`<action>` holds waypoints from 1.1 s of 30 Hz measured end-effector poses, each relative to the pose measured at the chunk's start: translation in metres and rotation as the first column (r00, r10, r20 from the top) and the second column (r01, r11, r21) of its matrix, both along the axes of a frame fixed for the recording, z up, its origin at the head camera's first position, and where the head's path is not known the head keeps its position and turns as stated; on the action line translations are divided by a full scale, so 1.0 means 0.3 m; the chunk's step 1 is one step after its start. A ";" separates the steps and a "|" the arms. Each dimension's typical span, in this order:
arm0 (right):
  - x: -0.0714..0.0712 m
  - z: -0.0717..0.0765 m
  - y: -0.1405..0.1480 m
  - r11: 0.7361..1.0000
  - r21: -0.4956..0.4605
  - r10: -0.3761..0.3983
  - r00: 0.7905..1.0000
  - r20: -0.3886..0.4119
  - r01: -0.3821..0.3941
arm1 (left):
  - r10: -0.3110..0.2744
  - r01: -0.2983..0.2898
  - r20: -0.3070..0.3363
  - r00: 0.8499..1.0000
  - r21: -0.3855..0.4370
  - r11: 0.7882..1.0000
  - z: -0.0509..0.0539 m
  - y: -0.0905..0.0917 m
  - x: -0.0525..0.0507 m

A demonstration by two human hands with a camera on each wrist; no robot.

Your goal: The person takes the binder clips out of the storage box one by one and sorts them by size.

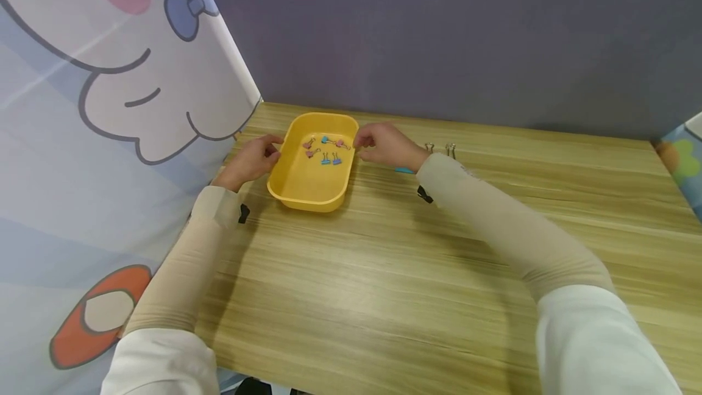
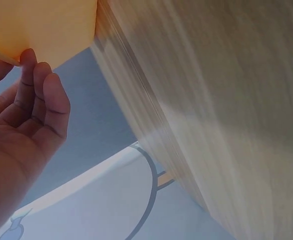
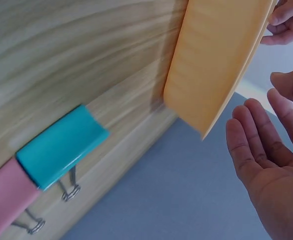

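A yellow tray (image 1: 309,205) stands on the wooden table, holding several small binder clips (image 1: 326,161) in pink, blue and purple. At its left side, my left hand (image 1: 253,160) pinches the rim between thumb and fingers; the left wrist view shows this hand (image 2: 24,120) at the tray's wall (image 2: 61,30). My right hand (image 1: 386,146) is at the tray's right side. In the right wrist view that hand (image 3: 274,145) has its fingers spread, a little apart from the tray (image 3: 214,60).
Right of the tray lie a large teal binder clip (image 3: 61,147) and a large pink one (image 3: 9,197), partly hidden by my right arm in the head view. A grey wall (image 1: 439,35) rises behind the table (image 1: 329,297), and a cartoon-printed sheet (image 1: 49,188) hangs at the left.
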State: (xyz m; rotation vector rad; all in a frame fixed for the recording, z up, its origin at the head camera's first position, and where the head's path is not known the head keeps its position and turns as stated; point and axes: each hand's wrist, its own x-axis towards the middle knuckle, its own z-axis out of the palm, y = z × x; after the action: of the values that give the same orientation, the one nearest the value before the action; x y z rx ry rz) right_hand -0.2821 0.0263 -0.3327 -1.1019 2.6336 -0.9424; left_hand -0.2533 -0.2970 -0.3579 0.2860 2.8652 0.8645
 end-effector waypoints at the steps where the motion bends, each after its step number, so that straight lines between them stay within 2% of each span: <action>1: 0.001 0.000 -0.009 1.000 -0.003 0.004 1.000 -0.005 -0.004 | -0.003 0.003 -0.004 1.000 0.001 1.000 0.000 0.000 -0.001; 6: 0.006 0.002 -0.051 1.000 -0.008 0.020 1.000 0.019 -0.020 | -0.011 0.011 -0.023 1.000 -0.008 1.000 0.000 0.000 0.001; 12: -0.002 0.005 -0.117 0.998 0.058 0.038 0.999 -0.010 -0.037 | -0.015 0.014 -0.042 0.999 -0.023 1.000 0.001 0.004 0.004; 21: -0.010 -0.009 -0.204 0.994 0.097 0.047 0.998 0.031 -0.050 | -0.008 0.008 -0.024 1.000 -0.013 1.000 0.004 0.015 0.006; 33: -0.019 -0.066 -0.270 0.970 0.230 -0.089 0.995 0.035 0.078 | -0.009 0.009 -0.022 1.000 -0.012 1.000 0.001 0.036 0.007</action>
State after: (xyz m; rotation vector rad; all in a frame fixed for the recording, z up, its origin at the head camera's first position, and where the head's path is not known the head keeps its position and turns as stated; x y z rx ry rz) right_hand -0.2876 -0.0548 -0.3524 -0.9116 2.6860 -0.6478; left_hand -0.2514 -0.2863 -0.3575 0.3084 2.8862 0.8479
